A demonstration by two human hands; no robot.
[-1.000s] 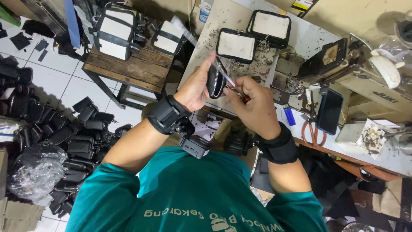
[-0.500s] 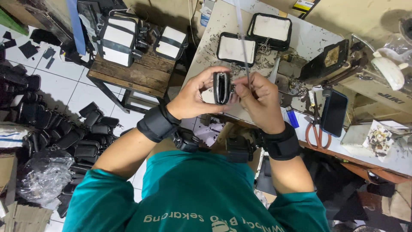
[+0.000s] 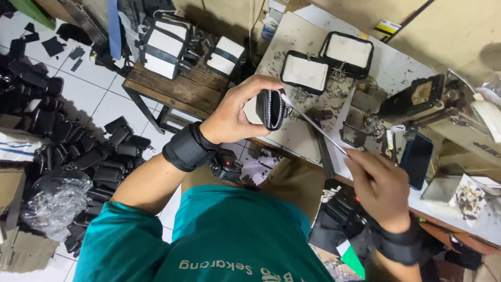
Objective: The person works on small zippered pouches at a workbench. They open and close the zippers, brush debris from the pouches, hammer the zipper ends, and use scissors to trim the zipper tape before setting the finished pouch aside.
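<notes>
A: What is being handled?

B: A small black zip pouch [image 3: 271, 108], held up in the air above the near edge of the surface [image 3: 292, 137]. It is standing on edge, the zipper side facing the camera.

A: Which hand is holding it?

B: The left hand [image 3: 237, 112]. Its grip is clasping the pouch, thumb below and fingers curling over the top. A black wrist band [image 3: 189, 148] is sitting on that forearm.

A: And the right?

B: The right hand [image 3: 377, 188] is pinching the near end of a thin pale strip [image 3: 313, 122]. The strip is running slantwise up to the pouch, and its far end is meeting the zipper edge. Cannot tell whether the tip is inside or only touching.

A: Surroundings, going outward?

B: On the surface beyond the pouch, two flat black-rimmed cases with white middles [image 3: 327, 61] are lying side by side. A dark phone [image 3: 416, 159] is lying to the right, near the right hand. To the left, a wooden stool [image 3: 180, 90] is carrying white boxes with black straps [image 3: 168, 46]. Farther left, a heap of black pouches [image 3: 94, 156] is lying on the tiled floor [image 3: 83, 89], with a clear plastic bag [image 3: 49, 201] just beside it.
</notes>
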